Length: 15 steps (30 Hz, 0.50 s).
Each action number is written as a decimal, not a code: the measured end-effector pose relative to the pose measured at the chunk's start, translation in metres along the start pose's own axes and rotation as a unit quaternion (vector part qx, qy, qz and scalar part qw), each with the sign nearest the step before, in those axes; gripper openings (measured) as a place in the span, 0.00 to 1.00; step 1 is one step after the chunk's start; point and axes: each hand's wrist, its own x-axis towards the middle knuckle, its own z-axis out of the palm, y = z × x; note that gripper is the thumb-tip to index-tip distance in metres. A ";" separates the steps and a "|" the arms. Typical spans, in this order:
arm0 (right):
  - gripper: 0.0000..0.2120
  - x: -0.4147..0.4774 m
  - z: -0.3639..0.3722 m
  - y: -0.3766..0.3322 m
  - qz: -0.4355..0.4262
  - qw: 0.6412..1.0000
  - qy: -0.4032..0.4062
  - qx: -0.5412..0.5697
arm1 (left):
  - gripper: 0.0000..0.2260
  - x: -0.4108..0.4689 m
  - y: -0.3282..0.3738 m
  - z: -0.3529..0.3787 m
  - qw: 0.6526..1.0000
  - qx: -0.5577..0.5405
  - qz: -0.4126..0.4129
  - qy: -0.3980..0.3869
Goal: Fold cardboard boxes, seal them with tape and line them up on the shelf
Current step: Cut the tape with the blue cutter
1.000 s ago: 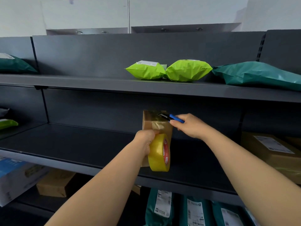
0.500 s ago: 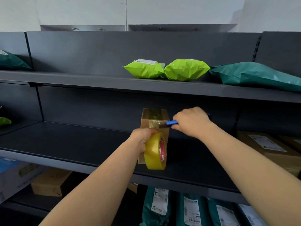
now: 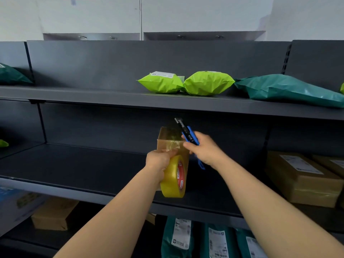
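Note:
A small brown cardboard box (image 3: 168, 137) stands upright on the dark middle shelf (image 3: 83, 164), with clear tape across its top edge. My left hand (image 3: 159, 160) grips a yellow tape roll (image 3: 174, 176) with a red core label, held against the box's front. My right hand (image 3: 203, 149) grips a blue and black utility knife (image 3: 186, 132), its tip pointing up and left above the box's right corner. The lower part of the box is hidden behind the roll and my left hand.
Two lime green mailer bags (image 3: 186, 83) and a teal one (image 3: 290, 88) lie on the upper shelf. Sealed brown boxes (image 3: 301, 177) sit on the middle shelf at right. Below are teal parcels (image 3: 178, 237), a brown box (image 3: 54, 213) and a white-blue box (image 3: 16, 203).
My right hand swung the knife from lying across the box's top edge to pointing up and left. My left hand kept the roll against the box.

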 end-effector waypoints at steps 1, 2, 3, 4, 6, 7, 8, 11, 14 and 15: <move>0.12 0.001 0.005 -0.002 0.004 1.000 -0.007 -0.001 | 0.18 0.000 0.000 0.000 1.000 0.002 0.008 0.007; 0.12 0.002 0.007 -0.002 0.008 1.000 -0.008 -0.005 | 0.17 0.000 -0.001 0.000 1.000 0.008 0.018 0.015; 0.11 0.003 0.008 -0.002 0.010 1.000 -0.004 -0.015 | 0.17 0.000 -0.001 0.000 0.999 0.021 0.031 0.025; 0.11 0.004 0.007 -0.001 0.011 1.000 0.002 -0.024 | 0.17 0.000 -0.001 0.000 0.997 0.040 0.048 0.036; 0.11 0.006 0.006 0.001 0.012 0.999 0.010 -0.037 | 0.16 0.000 -0.003 -0.001 0.990 0.093 0.085 0.060; 0.11 0.005 0.007 0.001 0.013 0.999 0.011 -0.039 | 0.15 -0.001 -0.003 -0.001 0.986 0.114 0.100 0.071; 0.11 0.004 0.007 0.001 0.014 0.999 0.012 -0.038 | 0.13 -0.001 -0.004 -0.001 0.982 0.128 0.114 0.080; 0.11 0.004 0.007 0.002 0.013 0.999 0.019 -0.037 | 0.08 -0.008 -0.006 -0.001 0.974 0.149 0.135 0.103; 0.11 0.003 -0.001 0.006 0.022 0.998 0.034 -0.056 | 0.08 -0.014 -0.018 -0.014 0.967 0.178 0.139 0.122; 0.12 0.002 -0.003 0.009 0.027 0.998 0.035 -0.044 | 0.09 -0.015 -0.023 -0.021 0.964 0.186 0.138 0.132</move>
